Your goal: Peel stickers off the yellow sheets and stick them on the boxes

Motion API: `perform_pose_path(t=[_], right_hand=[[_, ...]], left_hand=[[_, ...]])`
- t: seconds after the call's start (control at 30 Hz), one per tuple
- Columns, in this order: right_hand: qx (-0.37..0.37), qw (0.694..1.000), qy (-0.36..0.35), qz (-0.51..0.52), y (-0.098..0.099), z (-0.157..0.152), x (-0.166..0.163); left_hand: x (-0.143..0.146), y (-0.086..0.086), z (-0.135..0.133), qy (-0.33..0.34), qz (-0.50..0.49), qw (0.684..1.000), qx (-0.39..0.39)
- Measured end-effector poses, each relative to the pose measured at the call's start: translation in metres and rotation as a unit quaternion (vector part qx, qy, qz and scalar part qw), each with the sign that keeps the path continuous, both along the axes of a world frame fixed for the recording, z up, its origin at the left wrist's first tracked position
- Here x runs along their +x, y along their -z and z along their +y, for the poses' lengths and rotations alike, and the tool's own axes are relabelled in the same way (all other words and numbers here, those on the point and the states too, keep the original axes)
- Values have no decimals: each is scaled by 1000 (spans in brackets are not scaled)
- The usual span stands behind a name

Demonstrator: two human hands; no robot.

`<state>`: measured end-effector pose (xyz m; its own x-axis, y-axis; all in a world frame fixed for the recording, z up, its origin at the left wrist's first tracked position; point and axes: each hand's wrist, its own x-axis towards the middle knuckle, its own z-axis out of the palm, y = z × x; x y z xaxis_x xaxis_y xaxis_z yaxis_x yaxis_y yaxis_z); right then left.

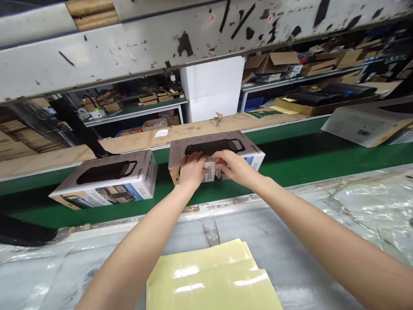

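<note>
Left hand and right hand meet at the upper near edge of a printed box, fingers bent and bunched fairly narrow; whether either pinches a flap or only presses the card, I cannot tell. Take that box as the centre of the clock. Nearest, at six o'clock, glossy yellow sheets lie on a bench covered in clear plastic. Beyond the bench edge runs a green belt, and the box sits on it, long side facing the person. Its card looks stiff and smooth, probably a little slippery; if the pictured black device is inside, I would expect some weight. The printed faces could crease under hard fingertips, so the short ends look the best hold, one flat palm at three o'clock and one at nine, with the edges handled gently. A similar box rests on the belt between eight and nine; a whitish box stands well apart, between two and three. Behind, brown cardboard borders the belt; farther off, a white pillar rises at twelve and an open carton lies at one o'clock
</note>
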<state>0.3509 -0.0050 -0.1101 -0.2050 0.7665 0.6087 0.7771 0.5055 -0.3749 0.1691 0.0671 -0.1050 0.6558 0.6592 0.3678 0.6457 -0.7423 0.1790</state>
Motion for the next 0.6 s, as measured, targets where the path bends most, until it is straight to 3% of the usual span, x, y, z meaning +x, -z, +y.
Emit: perform_pose_path(t=[0.17,0.4,0.6], right_hand=[[7,997,7,-71,7,24,5],[-28,998,34,-38,8,26,23],[-100,991,85,18,-5,28,19]], left_hand=[[-4,14,2,-17,-28,999,22],[-8,15,6,-19,-25,999,25],[-14,19,8,-15,-20,999,45]])
